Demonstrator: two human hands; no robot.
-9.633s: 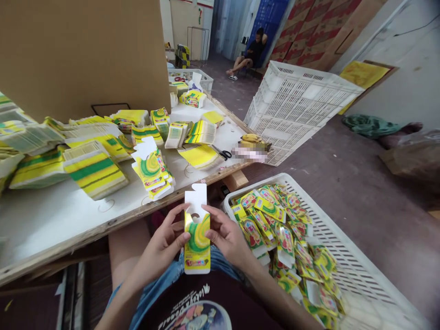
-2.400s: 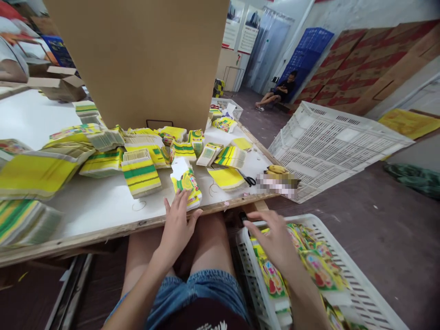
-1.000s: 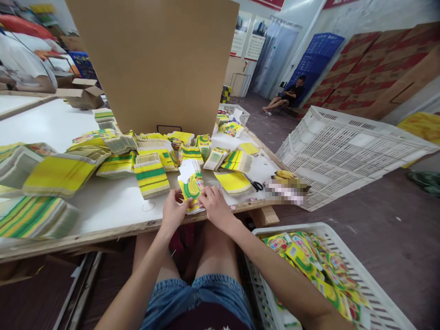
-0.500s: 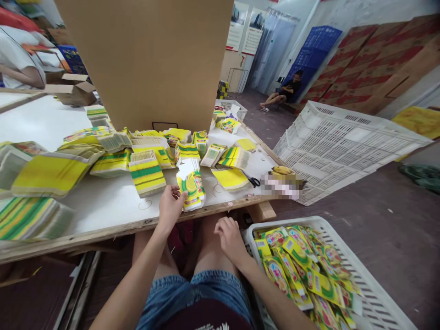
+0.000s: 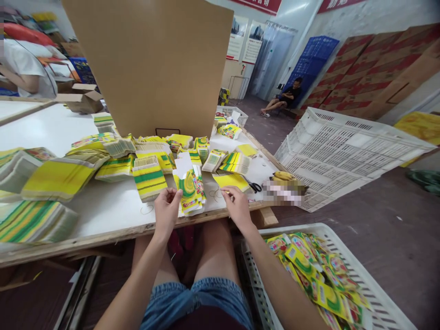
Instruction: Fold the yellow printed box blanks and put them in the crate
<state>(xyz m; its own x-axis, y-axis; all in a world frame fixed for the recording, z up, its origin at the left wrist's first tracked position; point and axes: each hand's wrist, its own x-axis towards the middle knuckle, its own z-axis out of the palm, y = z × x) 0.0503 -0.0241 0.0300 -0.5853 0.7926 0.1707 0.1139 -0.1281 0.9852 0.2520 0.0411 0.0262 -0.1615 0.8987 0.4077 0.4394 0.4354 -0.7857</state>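
Note:
A small stack of flat yellow-green cartons [image 5: 189,189] with white tabs lies near the front edge of the white table [image 5: 103,211]. My left hand [image 5: 167,211] pinches the left edge of this stack with thumb and fingers closed. My right hand [image 5: 237,207] rests on the table edge to the right of the stack, just below a flat pile of yellow sheets [image 5: 231,180]. Its fingertips are drawn together on the tabletop; what they hold, if anything, is too small to make out. Thin loops lie on the table near both hands.
Bigger stacks of yellow-green flat cartons [image 5: 148,177] fill the table's left and back, before an upright cardboard sheet [image 5: 154,64]. Scissors [image 5: 255,186] and bananas [image 5: 283,176] lie at the right. A white crate [image 5: 347,245] of cartons stands by my right leg, another crate [image 5: 343,151] behind. People sit far off.
My right hand has come up from my lap to the table edge beside the yellow sheets. My left hand stays pinched on the carton stack.

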